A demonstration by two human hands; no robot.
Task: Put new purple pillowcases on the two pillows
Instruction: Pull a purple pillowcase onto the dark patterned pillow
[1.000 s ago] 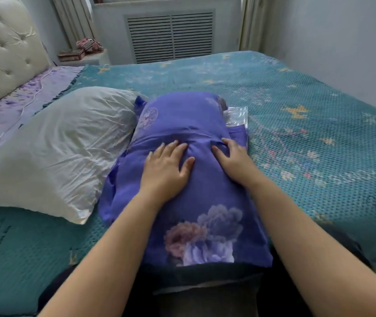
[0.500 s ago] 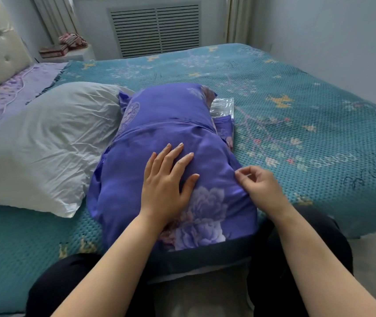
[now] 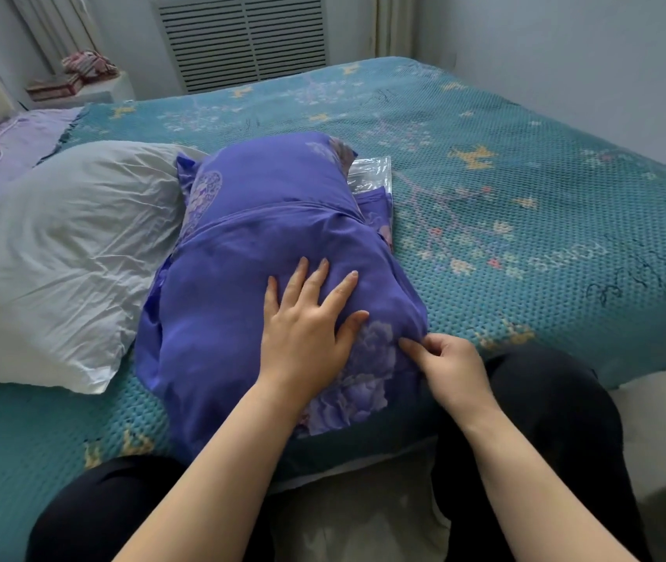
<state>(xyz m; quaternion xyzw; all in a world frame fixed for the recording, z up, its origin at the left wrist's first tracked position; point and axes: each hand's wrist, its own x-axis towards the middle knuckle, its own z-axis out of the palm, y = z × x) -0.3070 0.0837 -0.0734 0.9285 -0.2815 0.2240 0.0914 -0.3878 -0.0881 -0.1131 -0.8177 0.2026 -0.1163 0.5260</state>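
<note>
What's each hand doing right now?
Left hand: open, flat on the purple pillowcase.
Right hand: pinching the pillowcase's near edge.

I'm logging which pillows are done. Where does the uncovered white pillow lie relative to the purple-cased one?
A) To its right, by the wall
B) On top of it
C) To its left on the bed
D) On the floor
C: the white pillow lies on the bed left of the purple-cased pillow.
</note>
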